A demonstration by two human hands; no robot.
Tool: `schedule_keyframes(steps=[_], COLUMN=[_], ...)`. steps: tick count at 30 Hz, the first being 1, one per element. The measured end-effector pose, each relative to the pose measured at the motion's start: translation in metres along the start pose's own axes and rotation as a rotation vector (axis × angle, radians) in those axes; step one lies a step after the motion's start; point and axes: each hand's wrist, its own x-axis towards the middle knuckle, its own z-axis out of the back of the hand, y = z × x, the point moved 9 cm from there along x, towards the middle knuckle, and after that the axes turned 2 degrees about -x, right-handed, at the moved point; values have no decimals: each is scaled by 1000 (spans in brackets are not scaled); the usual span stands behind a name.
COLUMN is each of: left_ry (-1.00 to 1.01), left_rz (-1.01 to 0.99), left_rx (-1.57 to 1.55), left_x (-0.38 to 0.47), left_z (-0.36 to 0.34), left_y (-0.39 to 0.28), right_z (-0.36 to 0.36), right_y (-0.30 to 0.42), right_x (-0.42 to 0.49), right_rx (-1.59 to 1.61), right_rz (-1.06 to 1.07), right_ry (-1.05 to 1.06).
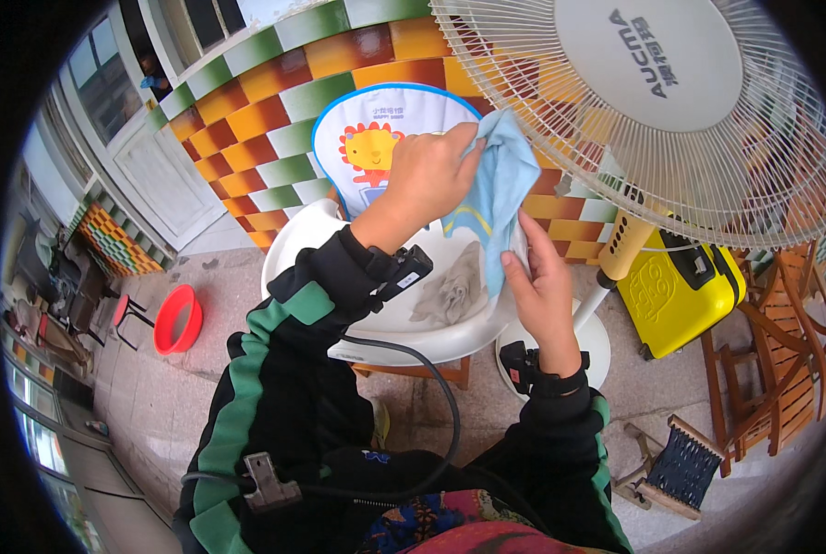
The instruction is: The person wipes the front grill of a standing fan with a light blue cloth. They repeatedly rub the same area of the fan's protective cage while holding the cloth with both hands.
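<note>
My left hand [435,170] pinches the top of a light blue cloth [506,163] with yellow stripes, holding it up over the white high chair tray [378,325]. Lower down, my right hand [541,277] grips the right edge of that cloth between thumb and fingers. A crumpled grey cloth [454,287] lies in the tray. Behind my left hand rises the chair's padded backrest [368,149], white with a blue rim and a printed lion. My left forearm covers part of the tray.
A standing fan [648,62] looms close at the upper right, its round base [596,353] beside the tray. A yellow suitcase [669,291], wooden folding chairs [787,346] and a folding stool [683,464] stand right. Left are a red basin [179,320] and stool [122,309]. A tiled wall [274,131] runs behind.
</note>
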Motion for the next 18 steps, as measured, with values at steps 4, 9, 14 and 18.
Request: schedule_keyframes(steps=[4,9,14,18], left_ry=[-81,-48,-96,-68], left_rz=[-68,-64,-41,-63], left_rx=[-105,-91,-115,-62], left_x=[1,-8,-6,5], left_z=[19,26,30,27], left_y=[-17,-15,-6,-13], right_z=[-3,3,1,2], right_y=[4,12,12,16], right_x=[2,-2,-3,-2], right_rx=[-29,-28,-57,-28], right_rz=[57,98,92,125], right_ry=[-19,-97,-55,-122])
